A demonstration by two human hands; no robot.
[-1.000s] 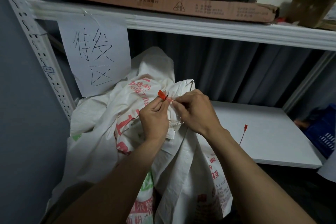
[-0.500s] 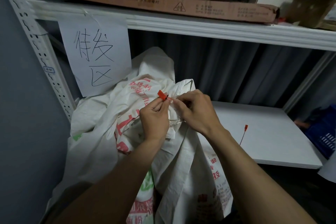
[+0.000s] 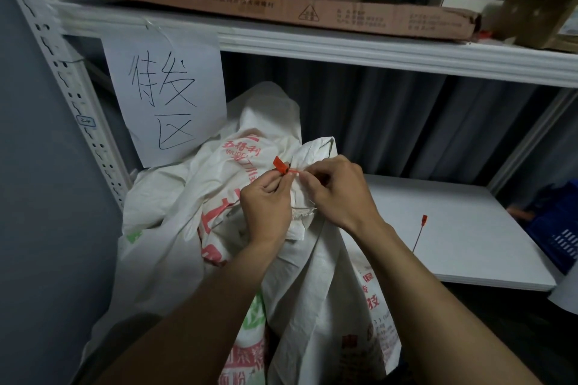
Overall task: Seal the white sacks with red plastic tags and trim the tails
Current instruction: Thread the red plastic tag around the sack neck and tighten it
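A white woven sack [image 3: 316, 284] with red and green print stands in front of me, its gathered neck bunched between my hands. A red plastic tag [image 3: 281, 166] sticks up at the neck. My left hand [image 3: 266, 206] pinches the tag just below its flat head. My right hand [image 3: 336, 194] pinches the tag's thin tail to the right of the head. A second white sack [image 3: 187, 197] lies slumped behind and to the left. Another red tag [image 3: 419, 232] lies loose on the white shelf board.
The white shelf board [image 3: 469, 244] extends to the right. A paper sign [image 3: 164, 103] with handwriting hangs from the upper shelf [image 3: 344, 47], which carries a flat cardboard box [image 3: 266, 6] and other boxes. A perforated upright [image 3: 72, 84] stands left. A blue crate [image 3: 560, 237] sits far right.
My hands stay at the sack's neck; the fingertips have parted a little, showing a short stretch of the tag's tail between them.
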